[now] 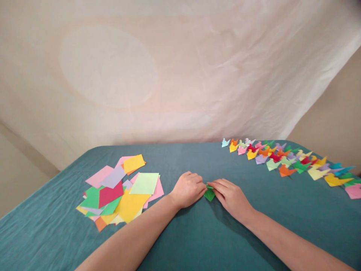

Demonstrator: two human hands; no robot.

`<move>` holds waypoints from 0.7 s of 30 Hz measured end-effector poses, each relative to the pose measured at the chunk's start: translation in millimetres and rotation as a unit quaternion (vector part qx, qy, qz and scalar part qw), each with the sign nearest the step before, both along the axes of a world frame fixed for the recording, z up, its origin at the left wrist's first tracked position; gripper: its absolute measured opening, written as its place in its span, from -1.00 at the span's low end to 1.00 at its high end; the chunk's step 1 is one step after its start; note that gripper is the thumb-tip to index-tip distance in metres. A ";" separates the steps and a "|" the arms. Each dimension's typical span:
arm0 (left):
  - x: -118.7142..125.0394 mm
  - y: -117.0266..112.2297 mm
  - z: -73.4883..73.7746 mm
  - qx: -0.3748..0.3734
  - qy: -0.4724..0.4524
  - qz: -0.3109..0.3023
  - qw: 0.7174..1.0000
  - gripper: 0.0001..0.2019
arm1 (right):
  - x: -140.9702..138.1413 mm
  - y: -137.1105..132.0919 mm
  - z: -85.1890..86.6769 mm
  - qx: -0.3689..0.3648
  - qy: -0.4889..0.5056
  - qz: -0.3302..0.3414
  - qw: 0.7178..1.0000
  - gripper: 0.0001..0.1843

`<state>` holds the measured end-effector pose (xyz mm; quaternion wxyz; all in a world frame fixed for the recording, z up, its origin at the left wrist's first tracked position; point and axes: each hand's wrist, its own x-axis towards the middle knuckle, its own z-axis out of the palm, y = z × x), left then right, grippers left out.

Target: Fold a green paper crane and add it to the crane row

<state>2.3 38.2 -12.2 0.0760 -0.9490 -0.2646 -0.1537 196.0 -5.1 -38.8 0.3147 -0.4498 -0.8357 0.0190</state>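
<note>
A small folded green paper (209,194) lies on the teal tablecloth (197,233) near the middle of the table. My left hand (188,189) pinches its left side with curled fingers. From the right, my right hand (229,195) holds the other side, fingers pressed together on the fold. Most of the green paper is hidden between the two hands.
A loose pile of coloured paper squares (121,190) lies to the left. Several folded paper cranes (284,160) in many colours run in a band along the table's right far edge. A pale cloth backdrop (169,75) hangs behind the table.
</note>
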 end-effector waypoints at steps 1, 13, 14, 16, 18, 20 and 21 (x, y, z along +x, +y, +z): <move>0.3 -0.1 -0.2 0.005 0.000 0.000 1.000 -0.69 | 0.1 0.1 0.0 0.004 0.000 0.000 1.000 -0.74; 2.9 -1.4 0.1 0.009 -0.007 0.009 1.000 -0.70 | -1.3 -1.1 4.2 0.015 -0.002 0.001 1.000 -0.73; 2.8 -1.4 0.2 0.009 -0.008 0.009 1.000 -0.70 | -1.7 -1.5 4.6 0.015 -0.001 0.000 1.000 -0.73; 2.6 -1.3 0.1 0.010 -0.008 0.010 1.000 -0.71 | -2.8 -2.5 5.6 0.015 0.000 -0.003 1.000 -0.74; 2.5 -1.3 -0.1 0.011 -0.007 0.010 1.000 -0.71 | -4.1 -3.5 6.8 0.016 -0.004 -0.009 1.000 -0.76; 2.6 -1.3 -0.4 0.012 -0.002 0.010 1.000 -0.72 | -5.1 -4.0 7.8 0.018 -0.013 -0.014 1.000 -0.77; 2.6 -1.2 -0.6 0.009 0.001 0.010 1.000 -0.72 | -5.5 -4.0 8.1 0.020 -0.019 -0.016 0.999 -0.78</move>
